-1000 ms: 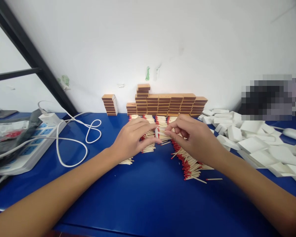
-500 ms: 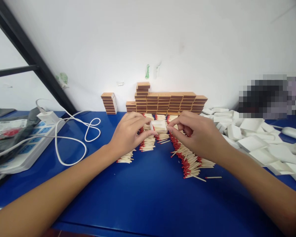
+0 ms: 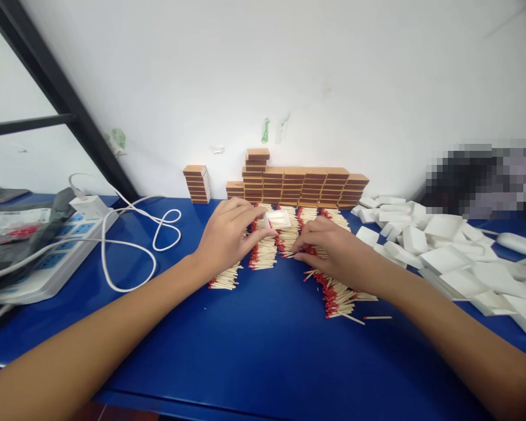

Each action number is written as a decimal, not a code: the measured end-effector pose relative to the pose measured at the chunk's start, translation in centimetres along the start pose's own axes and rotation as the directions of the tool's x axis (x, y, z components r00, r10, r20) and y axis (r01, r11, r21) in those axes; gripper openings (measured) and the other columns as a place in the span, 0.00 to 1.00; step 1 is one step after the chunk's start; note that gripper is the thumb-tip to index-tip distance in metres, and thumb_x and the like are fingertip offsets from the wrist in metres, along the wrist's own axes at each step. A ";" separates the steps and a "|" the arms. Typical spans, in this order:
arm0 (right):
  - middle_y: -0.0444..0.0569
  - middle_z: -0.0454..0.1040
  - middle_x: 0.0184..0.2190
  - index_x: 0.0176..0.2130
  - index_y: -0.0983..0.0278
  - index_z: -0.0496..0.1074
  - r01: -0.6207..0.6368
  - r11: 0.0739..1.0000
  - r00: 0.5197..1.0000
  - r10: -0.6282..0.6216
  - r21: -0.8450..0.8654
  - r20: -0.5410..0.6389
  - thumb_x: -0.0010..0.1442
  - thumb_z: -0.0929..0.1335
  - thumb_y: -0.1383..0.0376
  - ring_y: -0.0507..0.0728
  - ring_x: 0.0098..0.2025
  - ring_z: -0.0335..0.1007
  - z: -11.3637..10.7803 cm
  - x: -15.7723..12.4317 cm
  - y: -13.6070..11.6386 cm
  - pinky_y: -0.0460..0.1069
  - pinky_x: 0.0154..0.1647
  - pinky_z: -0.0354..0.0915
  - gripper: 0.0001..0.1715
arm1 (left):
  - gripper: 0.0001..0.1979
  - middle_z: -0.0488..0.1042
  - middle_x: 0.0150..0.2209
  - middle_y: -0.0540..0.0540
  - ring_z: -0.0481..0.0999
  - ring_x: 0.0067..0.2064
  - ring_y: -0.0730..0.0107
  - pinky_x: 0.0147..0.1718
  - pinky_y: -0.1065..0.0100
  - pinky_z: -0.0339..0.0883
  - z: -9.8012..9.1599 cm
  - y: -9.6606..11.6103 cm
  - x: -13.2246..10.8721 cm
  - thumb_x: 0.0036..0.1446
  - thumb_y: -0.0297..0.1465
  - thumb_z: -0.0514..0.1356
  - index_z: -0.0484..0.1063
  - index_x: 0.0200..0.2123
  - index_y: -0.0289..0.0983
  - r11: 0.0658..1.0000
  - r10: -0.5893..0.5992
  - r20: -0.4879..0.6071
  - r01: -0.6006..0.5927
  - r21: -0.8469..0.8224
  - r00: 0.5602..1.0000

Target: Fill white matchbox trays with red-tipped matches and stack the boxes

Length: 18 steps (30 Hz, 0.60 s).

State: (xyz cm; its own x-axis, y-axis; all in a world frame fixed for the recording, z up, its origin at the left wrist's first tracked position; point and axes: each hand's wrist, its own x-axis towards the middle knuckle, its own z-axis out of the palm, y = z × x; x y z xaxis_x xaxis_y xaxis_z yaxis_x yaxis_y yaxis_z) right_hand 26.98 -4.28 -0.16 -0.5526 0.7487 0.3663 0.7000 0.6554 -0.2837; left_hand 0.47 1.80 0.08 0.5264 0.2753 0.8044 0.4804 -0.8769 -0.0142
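Observation:
Between the thumb and fingers of my left hand [image 3: 234, 234] is a small white matchbox tray [image 3: 279, 218], held above the rows of matches. Pale sticks seem to lie in it, though too small to count. My right hand [image 3: 326, 248] is lower and to the right, its fingertips pinched on matches [image 3: 288, 254] at the front of a row. Red-headed matches [image 3: 263, 254] lie in several rows under and between both hands. A looser pile of matches [image 3: 339, 301] spreads in front of my right hand.
Brown matchboxes [image 3: 295, 186] are stacked along the wall, with a separate stack [image 3: 196, 184] to their left. A heap of white trays [image 3: 449, 257] covers the right side. At the left lie a power strip [image 3: 63, 257] and a looped white cable [image 3: 151, 257] on the blue table [image 3: 245, 351].
My right hand has left the tray's right end and moved down to the matches, its fingertips pinching there. My left hand still holds the tray in nearly the same place.

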 end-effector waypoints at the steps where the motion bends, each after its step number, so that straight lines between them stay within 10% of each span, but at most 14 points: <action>1: 0.51 0.76 0.35 0.38 0.60 0.79 0.002 1.000 1.000 -0.002 0.000 0.002 0.67 0.71 0.68 0.62 0.42 0.70 0.0 0.0 0.1 0.55 0.43 0.65 0.05 | 0.18 0.83 0.43 0.41 0.79 0.46 0.59 0.47 0.58 0.72 0.0 0.0 0.0 0.67 0.44 0.66 0.78 0.51 0.36 1.000 0.006 0.001 -0.006 0.004 1.000; 18: 0.52 0.75 0.36 0.36 0.60 0.73 -0.056 0.997 0.998 0.055 0.053 0.024 0.72 0.67 0.63 0.62 0.42 0.67 -0.7 -0.1 -0.5 0.57 0.45 0.64 0.10 | 0.20 0.84 0.42 0.41 0.80 0.46 0.59 0.47 0.57 0.72 0.1 -0.1 0.1 0.67 0.46 0.65 0.78 0.50 0.35 0.999 0.045 0.026 -0.045 0.004 0.999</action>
State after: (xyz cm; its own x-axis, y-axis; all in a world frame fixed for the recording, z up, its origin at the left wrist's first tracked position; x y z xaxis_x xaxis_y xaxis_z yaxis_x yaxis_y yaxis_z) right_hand 27.00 -4.77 0.60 -0.5237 0.7858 0.3290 0.7049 0.6166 -0.3506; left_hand 0.53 1.90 0.08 0.5657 0.2457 0.7871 0.4587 -0.8870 -0.0528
